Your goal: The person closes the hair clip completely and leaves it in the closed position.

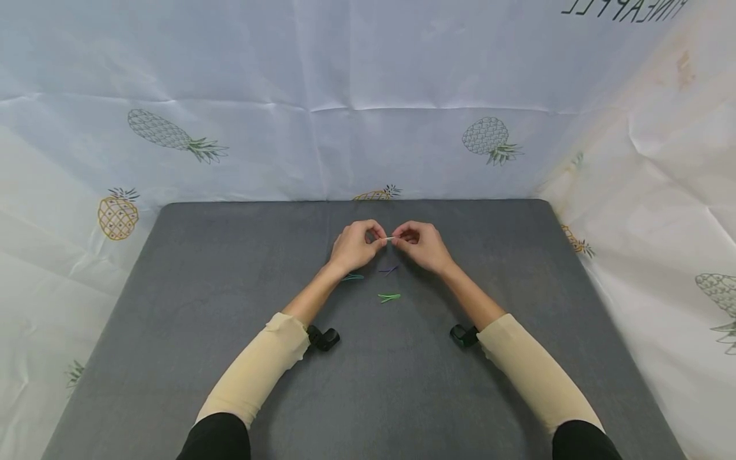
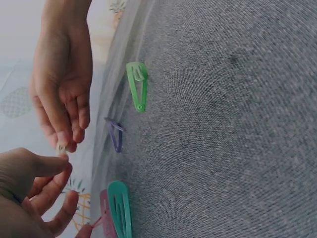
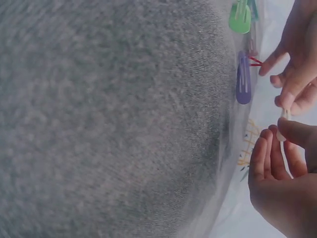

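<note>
Over the far part of the table, both hands meet at a small cream-coloured hair clip (image 1: 390, 238). The left hand (image 1: 353, 248) pinches one end of it between thumb and fingertips; the right hand (image 1: 422, 246) pinches the other. In the right wrist view the fingertips cover much of the clip (image 3: 286, 114). Below the hands lie a purple hair clip (image 1: 388, 271) and, closer to the body, a green hair clip (image 1: 389, 298). A teal hair clip (image 1: 353, 277) rests near the left wrist, with a pink hair clip (image 2: 107, 213) beside it in the left wrist view.
Something thin and red (image 3: 255, 61) shows near the pink clip in the right wrist view. The dark grey table (image 1: 230, 268) extends to both sides. A white cloth with printed pineapples (image 1: 391, 153) hangs behind its far edge. Each wrist carries a small black camera (image 1: 328, 339).
</note>
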Motion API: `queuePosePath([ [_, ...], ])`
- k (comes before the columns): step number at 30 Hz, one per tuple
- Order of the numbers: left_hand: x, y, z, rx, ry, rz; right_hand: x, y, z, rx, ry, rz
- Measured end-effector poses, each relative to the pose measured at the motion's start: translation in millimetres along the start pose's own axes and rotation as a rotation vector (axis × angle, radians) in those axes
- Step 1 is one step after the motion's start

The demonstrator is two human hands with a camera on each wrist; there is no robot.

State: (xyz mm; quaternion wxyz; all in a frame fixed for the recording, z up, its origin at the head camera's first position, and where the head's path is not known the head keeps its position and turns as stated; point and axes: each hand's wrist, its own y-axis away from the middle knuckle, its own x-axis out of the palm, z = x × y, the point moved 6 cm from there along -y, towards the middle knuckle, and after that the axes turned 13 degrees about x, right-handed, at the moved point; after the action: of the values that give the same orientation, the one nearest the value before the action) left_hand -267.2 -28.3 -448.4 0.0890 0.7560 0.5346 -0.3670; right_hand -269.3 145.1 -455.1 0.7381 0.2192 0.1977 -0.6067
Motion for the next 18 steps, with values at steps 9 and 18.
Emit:
queuePosePath([
  [9, -3.7, -1.0, -2.4, -0.005, 0.06, -0.04, -6.4, 2.1, 4.2, -0.002, -0.035, -0.026],
  [18, -4.9, -0.6, -2.4, -0.02, 0.058, -0.077, -9.8, 2.6, 6.8, 0.0, -0.042, -0.095],
])
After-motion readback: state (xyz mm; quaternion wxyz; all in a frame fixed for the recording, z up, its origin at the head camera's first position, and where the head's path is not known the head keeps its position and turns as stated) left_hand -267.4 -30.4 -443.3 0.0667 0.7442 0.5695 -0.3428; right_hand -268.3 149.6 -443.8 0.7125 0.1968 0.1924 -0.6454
